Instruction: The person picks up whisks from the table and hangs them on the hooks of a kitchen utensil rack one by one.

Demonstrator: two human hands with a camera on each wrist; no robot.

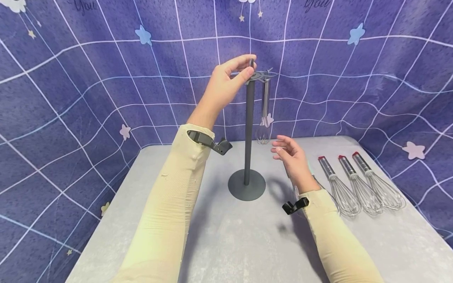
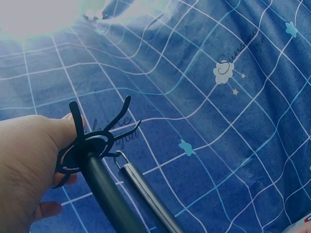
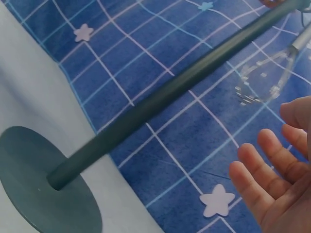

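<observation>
A dark grey utensil stand (image 1: pixel 249 129) with a round base stands upright on the table. At its top, my left hand (image 1: pixel 226 80) grips the hook ring (image 2: pixel 108 141), with thumb and fingers about one side of it. From another hook hangs a whisk (image 1: pixel 265 102), its metal handle (image 2: pixel 148 196) up and its wire loops (image 3: pixel 265 80) down. To the right of the pole, my right hand (image 1: pixel 291 159) is held above the table with fingers loosely bent and nothing in it. In the right wrist view its fingers (image 3: pixel 257 174) are apart from the pole.
Several whisks with red-tipped handles, among them one whisk (image 1: pixel 345 188), lie on the grey table (image 1: pixel 219 243) at the right. Another utensil with wires lies partly hidden behind my right hand. A blue-purple patterned cloth (image 1: pixel 159 90) hangs behind and beside the table.
</observation>
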